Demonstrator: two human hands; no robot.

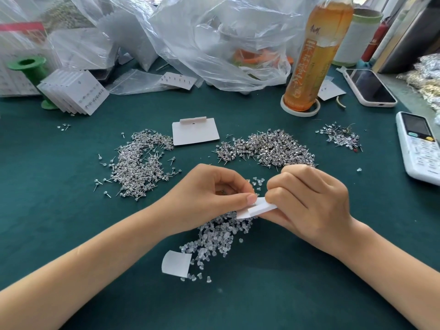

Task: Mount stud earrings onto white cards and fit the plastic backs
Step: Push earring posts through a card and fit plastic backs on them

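Left hand (209, 191) & right hand (309, 201) showing bare, no rings, nails short. Forearms bare, entering frame from lower left & lower right; no sleeves showing.

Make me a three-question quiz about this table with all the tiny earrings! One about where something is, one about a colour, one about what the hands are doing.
1. Where does the pile of clear plastic earring backs lie?
A. beneath the hands
B. beside the phone
C. inside a bag

2. What colour is the felt table cover?
A. red
B. dark green
C. yellow

3. What are the left hand and right hand doing?
A. resting flat
B. holding the bottle
C. holding a small white card together

Answers:
1 A, the pile spreads just under the hands.
2 B, the cover is deep green all over.
3 C, fingers of both hands pinch the card.
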